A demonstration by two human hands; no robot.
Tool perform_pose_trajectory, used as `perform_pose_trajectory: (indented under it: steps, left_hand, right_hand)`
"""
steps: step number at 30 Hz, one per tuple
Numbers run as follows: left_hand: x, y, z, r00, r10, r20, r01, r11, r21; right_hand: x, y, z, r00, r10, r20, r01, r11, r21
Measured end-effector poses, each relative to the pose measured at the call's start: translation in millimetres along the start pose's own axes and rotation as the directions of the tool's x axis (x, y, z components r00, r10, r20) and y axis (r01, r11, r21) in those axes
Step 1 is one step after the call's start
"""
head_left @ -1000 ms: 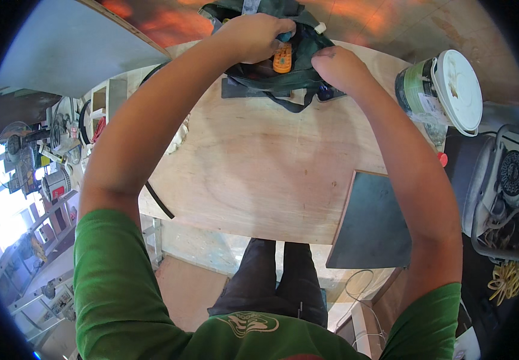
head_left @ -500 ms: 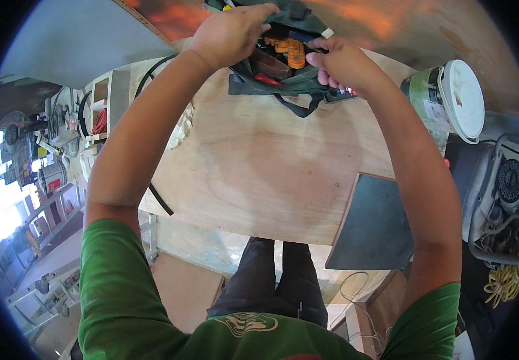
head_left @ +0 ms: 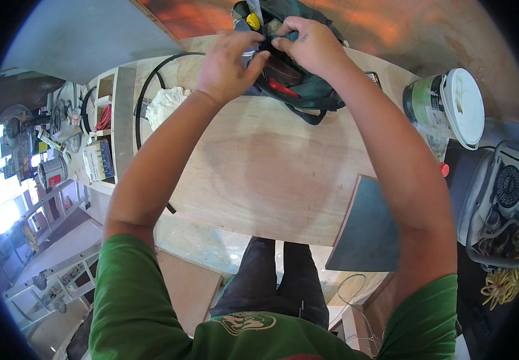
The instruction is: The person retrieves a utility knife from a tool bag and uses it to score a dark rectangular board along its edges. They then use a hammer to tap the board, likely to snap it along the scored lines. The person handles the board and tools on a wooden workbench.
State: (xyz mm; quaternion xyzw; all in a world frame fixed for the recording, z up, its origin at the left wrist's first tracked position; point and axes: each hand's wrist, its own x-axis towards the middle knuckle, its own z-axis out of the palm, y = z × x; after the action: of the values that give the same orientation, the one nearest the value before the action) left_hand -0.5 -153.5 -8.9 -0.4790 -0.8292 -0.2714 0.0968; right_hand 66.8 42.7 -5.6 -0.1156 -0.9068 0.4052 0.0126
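Left hand [head_left: 229, 66]: at the left rim of the green bag [head_left: 322, 90], fingers parted — presumably steadying its mouth. Bag: open on the table [head_left: 283, 156], red item [head_left: 283, 88] inside. Right hand [head_left: 316, 45]: over the bag's mouth, fingers narrowed — any grip cannot be confirmed.

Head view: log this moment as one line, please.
left hand: at bag, thumb and fingers apart; right hand: over bag, grip unclear; bag: open on table, red item inside; bucket: lidded

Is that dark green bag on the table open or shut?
Open: the bag's mouth gapes, and a red item shows inside.
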Motion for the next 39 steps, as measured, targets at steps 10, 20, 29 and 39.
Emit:
perform_pose_trajectory:
  steps: [10,20,29,39]
  left_hand:
    - [-5,1,9,0.856,-0.494,0.151,0.516,0.826,-0.227]
    - [-6,-5,-10,0.866,-0.473,0.164,0.496,0.854,-0.154]
    - [12,17,-3,0.994,-0.066,-0.086,0.057,0.993,-0.1]
    - [-16,-11,4,0.999,-0.008,0.053,0.013,0.995,-0.103]
  right_hand:
    - [-1,6,7,0.764,0.471,0.442,-0.518,0.855,-0.015]
    - [-21,-7,9,0.98,0.062,-0.187,-0.102,0.973,-0.209]
    - [-36,-26,5,0.997,-0.012,-0.071,-0.016,0.924,-0.382]
    - [-13,1,-6,0.996,0.082,0.046,-0.05,0.872,-0.487]
